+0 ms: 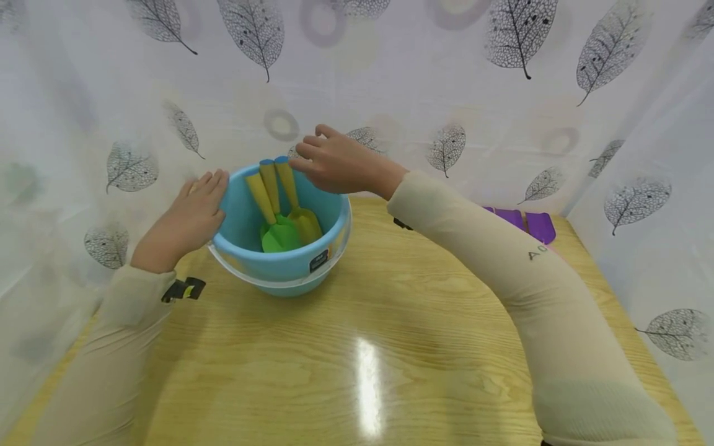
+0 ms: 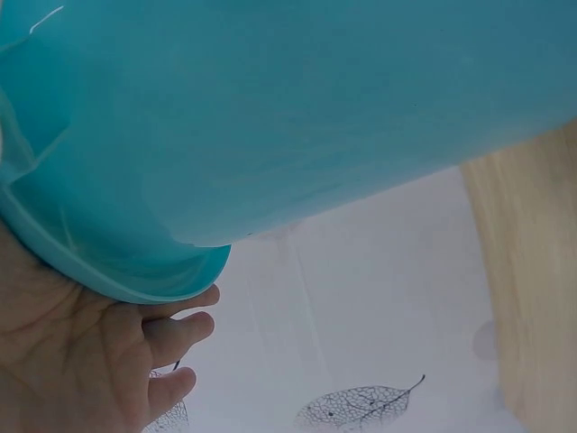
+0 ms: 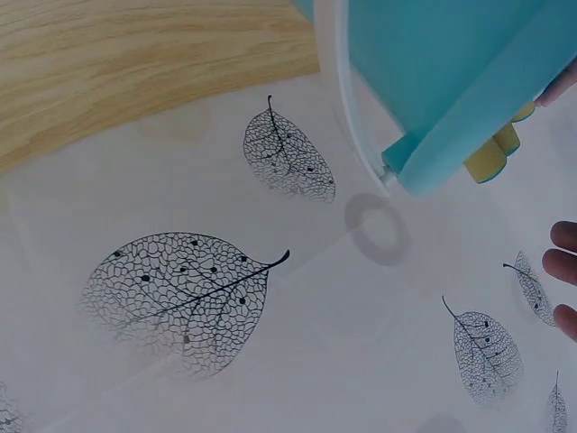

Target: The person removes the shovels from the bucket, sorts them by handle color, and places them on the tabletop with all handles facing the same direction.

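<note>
A light blue bucket (image 1: 277, 251) with a white handle (image 1: 262, 282) stands upright on the table. Inside it lean three toy shovels, their yellow handles (image 1: 260, 195) with blue ends pointing up. A green blade (image 1: 281, 236) and a yellowish one (image 1: 307, 224) show at the bottom. My left hand (image 1: 186, 222) rests on the bucket's left rim, fingers extended, palm against the rim in the left wrist view. My right hand (image 1: 341, 162) is raised over the back right rim, fingers loosely bent, holding nothing. Its fingertips (image 3: 563, 263) appear apart from the shovel handles in the right wrist view.
A purple object (image 1: 538, 227) lies at the table's back right, partly hidden behind my right sleeve. The wood-grain table (image 1: 279, 359) is enclosed at the back and sides by a white curtain (image 1: 379, 74) with leaf prints, close behind the bucket.
</note>
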A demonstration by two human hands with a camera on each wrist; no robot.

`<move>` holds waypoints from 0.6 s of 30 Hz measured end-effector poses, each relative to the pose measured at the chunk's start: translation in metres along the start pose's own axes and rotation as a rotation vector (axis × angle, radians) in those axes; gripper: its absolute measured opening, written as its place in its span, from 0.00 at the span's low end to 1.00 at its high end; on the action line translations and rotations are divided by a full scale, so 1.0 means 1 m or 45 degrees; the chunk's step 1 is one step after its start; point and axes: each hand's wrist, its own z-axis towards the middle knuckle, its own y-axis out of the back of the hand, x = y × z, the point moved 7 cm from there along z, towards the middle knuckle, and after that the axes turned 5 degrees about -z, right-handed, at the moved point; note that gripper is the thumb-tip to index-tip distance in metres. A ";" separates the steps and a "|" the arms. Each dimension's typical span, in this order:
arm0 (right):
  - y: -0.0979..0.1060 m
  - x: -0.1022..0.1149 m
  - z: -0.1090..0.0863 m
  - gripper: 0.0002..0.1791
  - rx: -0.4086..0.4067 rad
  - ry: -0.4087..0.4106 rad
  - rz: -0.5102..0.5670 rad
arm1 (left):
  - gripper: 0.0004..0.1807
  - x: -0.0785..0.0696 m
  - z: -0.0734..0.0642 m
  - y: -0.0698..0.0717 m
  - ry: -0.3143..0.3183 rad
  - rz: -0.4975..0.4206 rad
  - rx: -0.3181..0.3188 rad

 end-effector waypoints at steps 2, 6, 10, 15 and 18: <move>0.001 0.002 0.008 0.17 0.014 0.034 -0.015 | 0.34 0.000 0.000 0.000 0.003 -0.007 0.003; 0.002 0.007 0.022 0.17 0.055 0.129 -0.035 | 0.34 0.000 0.000 0.000 0.012 -0.023 0.008; 0.001 0.015 0.035 0.17 0.116 0.248 -0.027 | 0.34 0.001 0.000 0.000 0.013 -0.033 0.004; -0.003 0.026 0.047 0.18 0.191 0.394 -0.073 | 0.35 0.001 0.000 0.000 0.015 -0.041 0.002; -0.008 0.032 0.054 0.19 0.211 0.486 -0.137 | 0.35 -0.001 0.000 0.002 0.016 -0.032 -0.006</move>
